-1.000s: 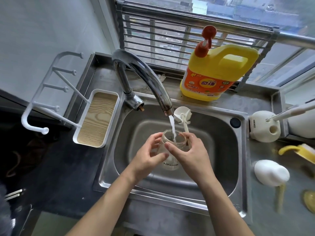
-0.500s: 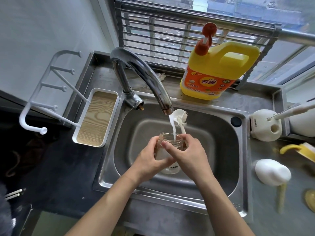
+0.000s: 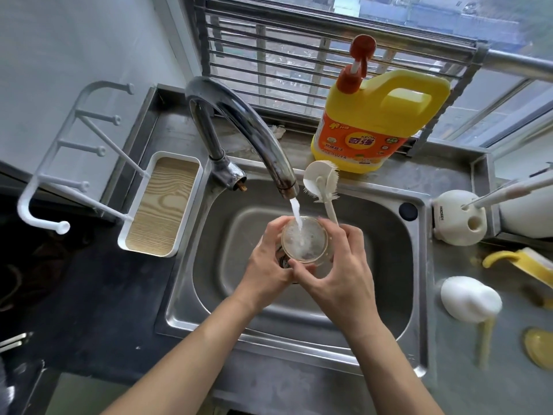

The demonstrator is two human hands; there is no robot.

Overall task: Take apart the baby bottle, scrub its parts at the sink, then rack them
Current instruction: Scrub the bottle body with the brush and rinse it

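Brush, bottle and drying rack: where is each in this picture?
Brush [image 3: 318, 179]: head view, back of its round white head.
Bottle [image 3: 313, 238]: head view, inside its open mouth.
Drying rack [image 3: 163, 205]: head view, wood-grain floor of its tray.

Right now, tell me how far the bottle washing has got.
Done: the bottle body is open, its top off. In hand: the left hand and right hand hold it under the running water, which pours inside; the brush sticks up from the right hand's grip. Left: nothing hangs on the white rack yet, so racking remains.
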